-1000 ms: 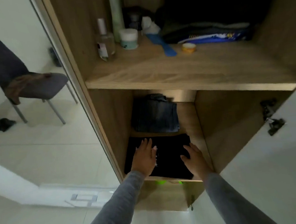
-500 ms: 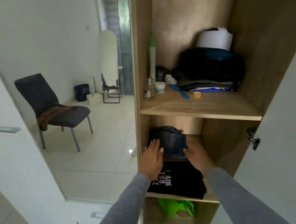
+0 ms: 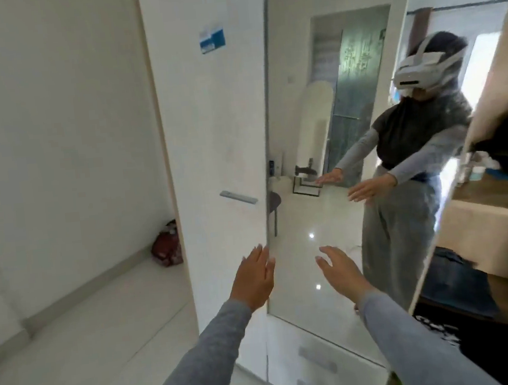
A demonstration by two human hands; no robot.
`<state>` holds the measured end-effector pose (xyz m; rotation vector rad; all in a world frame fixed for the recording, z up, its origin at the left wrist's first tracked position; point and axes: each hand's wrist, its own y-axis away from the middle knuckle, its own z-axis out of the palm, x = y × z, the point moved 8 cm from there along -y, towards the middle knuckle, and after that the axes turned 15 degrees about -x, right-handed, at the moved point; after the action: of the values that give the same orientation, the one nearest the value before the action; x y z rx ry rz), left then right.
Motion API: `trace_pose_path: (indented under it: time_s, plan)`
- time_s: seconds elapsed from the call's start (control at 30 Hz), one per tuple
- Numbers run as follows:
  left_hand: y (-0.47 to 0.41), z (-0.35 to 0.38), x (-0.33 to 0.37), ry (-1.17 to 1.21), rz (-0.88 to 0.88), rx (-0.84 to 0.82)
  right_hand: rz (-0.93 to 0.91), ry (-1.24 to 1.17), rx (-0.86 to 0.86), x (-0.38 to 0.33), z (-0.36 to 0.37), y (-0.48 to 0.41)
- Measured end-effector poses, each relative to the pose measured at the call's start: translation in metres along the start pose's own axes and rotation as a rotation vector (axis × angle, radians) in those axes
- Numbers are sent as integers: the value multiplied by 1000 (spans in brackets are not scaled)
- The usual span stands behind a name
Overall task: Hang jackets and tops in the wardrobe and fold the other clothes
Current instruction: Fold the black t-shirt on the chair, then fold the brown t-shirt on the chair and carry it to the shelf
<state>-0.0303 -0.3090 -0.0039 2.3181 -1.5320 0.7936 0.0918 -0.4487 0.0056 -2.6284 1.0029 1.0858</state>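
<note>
Left hand (image 3: pixel 252 281) is reaching forward at the edge of the mirror (image 3: pixel 308 187), fingers straight and slightly spread, holding nothing. Right hand (image 3: pixel 342 269) is extending beside it, well apart, fingers relaxed and parted, gripping nothing. Folded black top (image 3: pixel 465 336) is lying on the lower wardrobe shelf at right, with folded jeans (image 3: pixel 453 275) lying just behind it.

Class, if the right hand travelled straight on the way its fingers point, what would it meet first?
Most likely the mirrored wardrobe door: the open right hand points at its glass with nothing between, though the gap is hard to judge.
</note>
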Motion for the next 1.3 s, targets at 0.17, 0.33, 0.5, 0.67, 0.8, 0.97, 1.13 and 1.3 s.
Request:
trace_pose_path:
  time_s: [0.17,0.33,0.5,0.67,0.8,0.97,1.13,1.3]
  plan:
    - [87,-114,-136,-45,-238,196,-249,25,-164,-150,116,-43]
    - [206,-189,-257,-40,-539,348,-464,73,-388,-283,247,-64]
    - [315,-243,-355,-53,-805,447,-597,161,-578,-395,373,-67]
    - [417,-307,-450,-7,-1036,588,-775,206,-784,-515,494,-65]
    - [472,-336,-507,68,-1155,658,-826,206,-869,-587,557,-79]
    - [524,-338,-564,106,-1265,687,-835,276,-937,-635,630,-87]
    - [573,-348,-628,134,-1351,673,-844,325,-1002,-677,711,-83]
    - [614,-396,-719,137,-1340,643,-799,283,-1023,-733,801,-89]
